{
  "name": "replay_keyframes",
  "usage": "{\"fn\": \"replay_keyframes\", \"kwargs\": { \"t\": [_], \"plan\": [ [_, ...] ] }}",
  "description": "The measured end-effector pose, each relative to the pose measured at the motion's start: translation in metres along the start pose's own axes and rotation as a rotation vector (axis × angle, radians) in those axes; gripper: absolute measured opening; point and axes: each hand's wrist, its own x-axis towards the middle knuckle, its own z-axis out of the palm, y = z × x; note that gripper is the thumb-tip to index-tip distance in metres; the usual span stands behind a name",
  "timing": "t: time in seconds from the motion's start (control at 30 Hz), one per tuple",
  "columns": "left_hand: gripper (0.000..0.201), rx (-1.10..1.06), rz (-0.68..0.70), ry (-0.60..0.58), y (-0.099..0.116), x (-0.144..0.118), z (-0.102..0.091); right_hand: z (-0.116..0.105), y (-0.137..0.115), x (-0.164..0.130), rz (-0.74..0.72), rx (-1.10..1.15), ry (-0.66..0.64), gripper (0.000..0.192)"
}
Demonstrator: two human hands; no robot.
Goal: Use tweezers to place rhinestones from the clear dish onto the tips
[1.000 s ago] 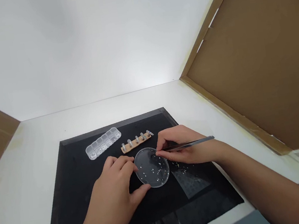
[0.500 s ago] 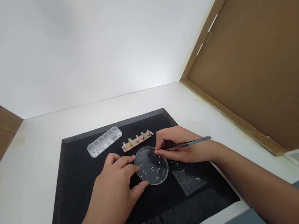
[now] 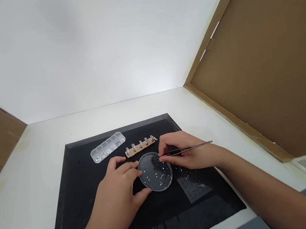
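My left hand [image 3: 115,190] steadies a clear round shallow dish [image 3: 153,184], its thumb and some fingertips against the dish's left rim. Its index finger is off the rim, near one end of a wooden strip [image 3: 138,149]. Small pale pieces lie scattered in the dish. In a pinch, my right hand [image 3: 183,150] holds metal tweezers [image 3: 196,146] slantwise over the dish's upper right side. The tips point down into the dish; whether anything is between them is too small to tell. Nail-shaped clear tips stand in a row on the strip.
A clear compartment case [image 3: 108,147] with shiny bits lies at the back left of the black mat [image 3: 79,178]. Right of the dish lies a clear plastic sheet [image 3: 194,188] with small pieces near it. Cardboard panels [image 3: 263,68] flank the white table [image 3: 47,135].
The tweezers have turned in my right hand, so both arms now show. My left index finger has stretched out toward the wooden strip. The view has shifted slightly.
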Motion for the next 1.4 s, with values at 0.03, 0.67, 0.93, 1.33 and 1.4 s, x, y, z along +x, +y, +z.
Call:
{"fn": "replay_keyframes", "kwargs": {
  "t": [0.03, 0.67, 0.93, 1.33, 1.4],
  "plan": [
    [0.032, -0.003, -0.001, -0.003, 0.0, 0.0, 0.0, 0.0, 0.0, 0.0, -0.002, 0.016, 0.002, 0.012],
    [0.029, -0.035, -0.019, -0.019, 0.001, 0.002, -0.004, 0.015, 0.008, 0.004, -0.133, 0.067, 0.015, 0.012],
    [0.031, -0.036, -0.048, -0.05, 0.004, 0.002, -0.008, 0.017, 0.011, 0.006, -0.133, 0.073, 0.021, 0.012],
    [0.026, -0.047, -0.041, -0.055, 0.001, 0.002, -0.009, 0.018, 0.013, 0.007, -0.15, 0.102, 0.031, 0.014],
    [0.024, -0.052, -0.044, -0.061, 0.001, 0.001, -0.009, 0.018, 0.013, 0.007, -0.149, 0.102, 0.029, 0.014]
  ]
}}
